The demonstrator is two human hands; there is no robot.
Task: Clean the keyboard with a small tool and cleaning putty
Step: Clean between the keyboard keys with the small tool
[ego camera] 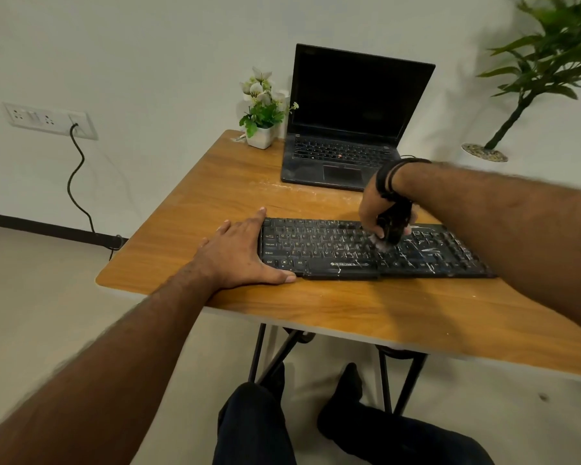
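- Wall socket (49, 119) at far left, a black cable (76, 182) plugged in and trailing to the floor.
- Left hand (245, 253) lies flat and released on the tabletop (349, 307), fingers straight, braced against the keyboard's left end.
- Keyboard (359, 251) — black, streaked with white marks — sits across the middle of the tabletop.
- Flowerpot (260, 135) and open laptop (346, 129), screen dark, stand behind it.
- Right hand (379, 209) grasps a small dark tool (391, 226), its tip down on the keys right of centre.
- Tall plant (550, 62) at far right.
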